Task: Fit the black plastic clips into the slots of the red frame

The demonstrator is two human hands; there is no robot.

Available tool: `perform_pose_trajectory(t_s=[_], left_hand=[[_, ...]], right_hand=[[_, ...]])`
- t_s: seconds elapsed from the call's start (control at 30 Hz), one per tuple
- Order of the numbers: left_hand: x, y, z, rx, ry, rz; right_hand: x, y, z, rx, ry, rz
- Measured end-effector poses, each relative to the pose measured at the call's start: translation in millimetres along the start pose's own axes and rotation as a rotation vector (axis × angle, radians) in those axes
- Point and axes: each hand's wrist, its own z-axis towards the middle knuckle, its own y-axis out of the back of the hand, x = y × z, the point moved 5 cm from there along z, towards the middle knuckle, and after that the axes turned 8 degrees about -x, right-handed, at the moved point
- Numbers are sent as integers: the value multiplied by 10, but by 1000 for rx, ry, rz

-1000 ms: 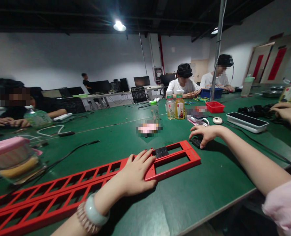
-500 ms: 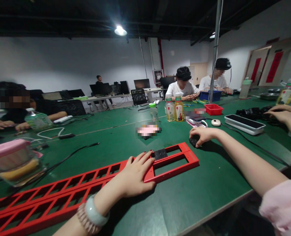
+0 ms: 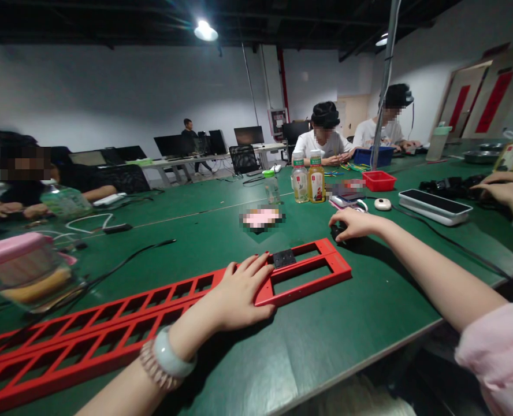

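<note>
Neither hand has moved: left hand (image 3: 239, 294) lies flat, released, on red frame (image 3: 308, 277); just beyond, right hand (image 3: 355, 224) grasps small black part (image 3: 338, 232).

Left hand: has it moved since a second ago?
No. The left hand lies flat on the red frame, reaching just short of the black block, same as before. Only the camera has shifted.

left hand (image 3: 238, 296): red nails | wrist: pale bangle (image 3: 172, 358), bead bracelet (image 3: 150, 370) | right sleeve (image 3: 494, 352): pink
</note>
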Motion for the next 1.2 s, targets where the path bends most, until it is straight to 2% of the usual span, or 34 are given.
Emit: perform_pose_trajectory(t_s=[0.2,0.37,0.57,0.83,1.2], left_hand=[[-1,4,-10,26,17,-22],[0,5,-9,4,9,-24],[10,-13,-15,26,19,-25],[2,15,-19,41,32,-6],[3,48,-31,56,47,8]], right_hand=[[308,78,34,-248,23,145],[678,32,19,-366,116,343],[965,-163,17,-332,133,545],[1061,-159,-1,-323,190,450],[1133,-204,-6,-293,187,459]])
